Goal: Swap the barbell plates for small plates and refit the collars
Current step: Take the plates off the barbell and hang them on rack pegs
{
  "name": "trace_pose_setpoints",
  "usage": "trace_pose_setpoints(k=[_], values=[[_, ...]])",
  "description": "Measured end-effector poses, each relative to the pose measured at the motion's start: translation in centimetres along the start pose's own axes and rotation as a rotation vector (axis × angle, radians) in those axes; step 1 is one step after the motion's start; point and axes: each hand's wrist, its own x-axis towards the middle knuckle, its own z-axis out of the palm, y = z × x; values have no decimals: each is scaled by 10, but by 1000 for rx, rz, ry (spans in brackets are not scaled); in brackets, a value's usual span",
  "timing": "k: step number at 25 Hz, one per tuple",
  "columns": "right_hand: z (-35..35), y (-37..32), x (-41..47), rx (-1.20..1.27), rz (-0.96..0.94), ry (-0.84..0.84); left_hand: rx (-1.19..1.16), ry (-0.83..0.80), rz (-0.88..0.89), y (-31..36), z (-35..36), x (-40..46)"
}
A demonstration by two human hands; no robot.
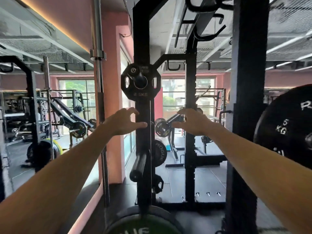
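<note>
- Left hand [124, 121]: raised in front of the black rack post [143, 132], fingers curled apart, thumb tip at the post's edge; it grasps nothing.
- Right hand [191, 122]: raised at the same height on the other side of the post, fingers spread and empty.
- Small plate [140, 81]: black, marked 2.5 kg, hangs on a storage peg [141, 80] on the post, just above and between both hands, touched by neither.
- Second peg [139, 163]: lower on the same post, bare along its near length, with a black plate [159, 153] lettered ROGUE behind it.
- Large black plate [285, 125]: at the right edge, marked 5 kg, well apart from the right hand.
- Green plate [143, 225]: at the bottom edge, below the post, only partly in view.
- Collars: none can be made out.
</note>
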Motion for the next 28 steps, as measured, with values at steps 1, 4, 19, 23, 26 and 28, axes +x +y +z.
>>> trace_pose_setpoints(k=[1,4,19,23,26,28], values=[[-4,6,-13,7,-9,-8,-1,-4,-10,12,1,-13],[-21,23,-56,31,-8,-50,-5,-25,-36,49,2,-53],[-115,31,-260,118,-40,-131,50,-27,-112,185,-68,-259],[-144,40,-330,129,-30,-160,5,-53,-108,232,-71,-317],[-171,58,-370,62,0,-139,-29,-76,-94,270,-72,-338],[-187,75,-391,12,26,-122,-40,-86,-65,295,-72,-342]])
